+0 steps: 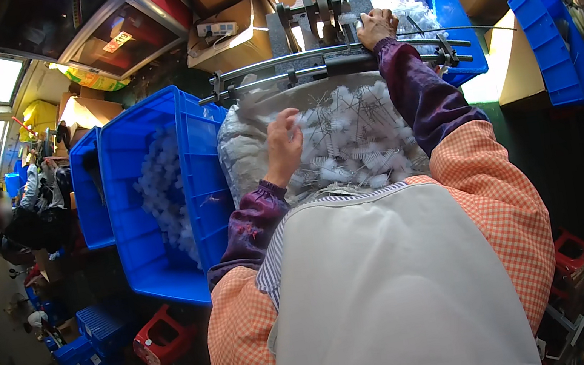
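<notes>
Metal machine [311, 15]; white pieces [380, 161]
We list: right hand [378, 27] curled at machine (hold unclear); left hand [283, 147] half-open, seemingly empty.

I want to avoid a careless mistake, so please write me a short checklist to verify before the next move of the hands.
1. Right hand placed at the machine: ok, it is at the upper right part.
2. Right hand's hold on a piece: cannot tell, the fingers' undersides are hidden.
3. Left hand away from the metal bars: ok, it is on the near side of them.
4. Right purple sleeve away from the bars: not ok, it crosses over them in this view; contact cannot be judged.
5. Wires in the heap lying in order: not ok, they point many ways among white pieces.
</notes>
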Available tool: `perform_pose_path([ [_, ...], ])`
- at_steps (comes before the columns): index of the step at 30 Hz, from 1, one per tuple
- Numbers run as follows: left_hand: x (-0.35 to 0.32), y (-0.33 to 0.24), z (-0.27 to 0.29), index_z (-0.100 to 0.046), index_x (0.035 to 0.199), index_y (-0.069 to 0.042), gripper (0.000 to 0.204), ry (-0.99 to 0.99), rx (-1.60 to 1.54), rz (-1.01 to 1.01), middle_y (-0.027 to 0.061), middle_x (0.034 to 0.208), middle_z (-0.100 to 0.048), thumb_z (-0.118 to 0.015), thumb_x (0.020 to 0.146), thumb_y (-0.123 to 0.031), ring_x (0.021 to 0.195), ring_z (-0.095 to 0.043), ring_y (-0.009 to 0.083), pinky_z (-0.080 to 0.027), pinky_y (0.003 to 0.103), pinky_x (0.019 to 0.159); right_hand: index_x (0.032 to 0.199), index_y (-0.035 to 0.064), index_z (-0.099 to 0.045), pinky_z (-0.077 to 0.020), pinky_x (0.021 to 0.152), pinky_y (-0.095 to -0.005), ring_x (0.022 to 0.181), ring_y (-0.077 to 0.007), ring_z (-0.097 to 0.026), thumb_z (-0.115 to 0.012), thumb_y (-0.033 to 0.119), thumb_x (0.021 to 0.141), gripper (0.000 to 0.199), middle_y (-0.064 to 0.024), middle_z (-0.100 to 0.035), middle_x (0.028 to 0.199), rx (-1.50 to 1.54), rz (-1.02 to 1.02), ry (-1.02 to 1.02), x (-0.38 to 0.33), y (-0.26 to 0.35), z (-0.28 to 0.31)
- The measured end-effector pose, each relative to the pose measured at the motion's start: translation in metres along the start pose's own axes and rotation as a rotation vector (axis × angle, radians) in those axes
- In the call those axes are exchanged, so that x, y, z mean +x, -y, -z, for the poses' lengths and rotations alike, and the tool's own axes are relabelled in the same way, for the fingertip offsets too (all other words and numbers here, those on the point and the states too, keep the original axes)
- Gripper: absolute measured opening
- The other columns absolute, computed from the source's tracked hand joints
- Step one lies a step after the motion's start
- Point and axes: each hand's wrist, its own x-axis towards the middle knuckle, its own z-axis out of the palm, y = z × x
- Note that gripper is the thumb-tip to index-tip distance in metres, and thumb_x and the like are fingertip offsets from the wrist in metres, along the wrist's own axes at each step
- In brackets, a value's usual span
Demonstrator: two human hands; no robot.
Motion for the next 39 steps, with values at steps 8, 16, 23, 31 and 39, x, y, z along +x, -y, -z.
perform_pose_path([
  [8, 0.008, -0.007, 0.002, -0.051, 0.114, -0.01, 0.037, 0.072, -0.074, 0.067, 0.0128, 0.087, -0.054, -0.05, 0.08, 0.003, 0.081, -0.049, 0.025, -0.041, 0.033, 0.074, 0.101, 0.0106, -0.061, -0.0221, 0.094, -0.0449, 0.112, -0.0261, -0.038, -0.047, 0.027, 0.081, 0.03, -0.0093, -0.053, 0.109, -0.006, 0.077, -0.029, -0.002, 0.053, -0.006],
  [16, 0.012, -0.011, 0.007, -0.05, 0.111, -0.007, 0.027, 0.008, -0.153, 0.119, 0.0073, 0.073, -0.053, -0.05, 0.085, -0.002, 0.061, -0.049, 0.015, -0.042, 0.027, 0.057, 0.101, 0.012, -0.062, -0.0283, 0.091, -0.0434, 0.107, -0.026, -0.045, -0.05, 0.03, 0.079, 0.031, -0.0086, -0.054, 0.108, -0.047, 0.07, -0.013, 0.0, 0.011, 0.0],
  [23, 0.021, -0.021, 0.002, -0.05, 0.101, -0.002, 0.016, 0.021, -0.346, 0.133, 0.007, 0.079, -0.059, -0.053, 0.087, -0.008, 0.065, -0.057, 0.0112, -0.046, 0.023, 0.056, 0.101, 0.0124, -0.059, -0.0386, 0.085, -0.045, 0.1, -0.0267, -0.058, -0.043, 0.022, 0.082, 0.027, -0.0137, -0.059, 0.108, -0.069, -0.022, 0.094, 0.032, -0.033, -0.013],
  [31, 0.036, -0.044, -0.007, -0.051, 0.094, 0.0, 0.014, 0.139, -0.684, 0.161, 0.0059, 0.083, -0.062, -0.059, 0.084, -0.005, 0.077, -0.062, 0.011, -0.052, 0.023, 0.066, 0.11, 0.0104, -0.052, -0.0432, 0.082, -0.0439, 0.093, -0.026, -0.062, -0.051, 0.03, 0.08, 0.036, -0.0106, -0.061, 0.104, -0.07, -0.289, -0.213, 0.021, -0.088, 0.024],
  [39, 0.052, -0.051, -0.026, -0.055, 0.096, 0.002, 0.019, 0.102, -0.696, 0.139, 0.0106, 0.084, -0.065, -0.063, 0.082, -0.01, 0.075, -0.064, 0.0128, -0.051, 0.024, 0.063, 0.117, 0.0021, -0.052, -0.045, 0.076, -0.0264, 0.088, -0.0107, -0.053, -0.049, 0.017, 0.091, 0.03, -0.0083, -0.06, 0.098, 1.252, 0.695, 0.778, -0.099, 0.025, 0.063],
])
